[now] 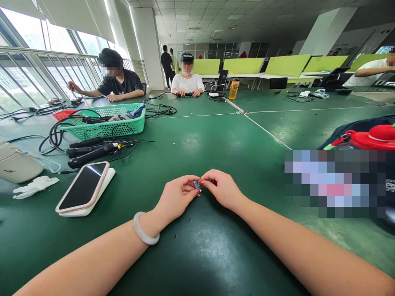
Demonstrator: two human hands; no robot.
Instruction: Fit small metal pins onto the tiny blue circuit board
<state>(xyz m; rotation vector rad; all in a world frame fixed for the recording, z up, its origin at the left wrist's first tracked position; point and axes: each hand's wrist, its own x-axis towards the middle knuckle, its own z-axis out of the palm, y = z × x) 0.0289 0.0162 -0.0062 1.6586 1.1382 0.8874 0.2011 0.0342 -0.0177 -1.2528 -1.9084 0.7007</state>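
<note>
Both of my hands meet at the middle of the green table (216,135), pinching one tiny dark blue part (196,185) between their fingertips. My left hand (176,197), with a pale bangle on its wrist, grips the part from the left. Its right side is held by my right hand (222,189). The part is too small to name. Both hands hover just above the tabletop.
A phone (82,187) lies on a white stand at the left, beside black tools and cables (92,150). A green basket (106,121) sits behind them. A red-lidded container (375,137) is at the right. Two people sit at the far side.
</note>
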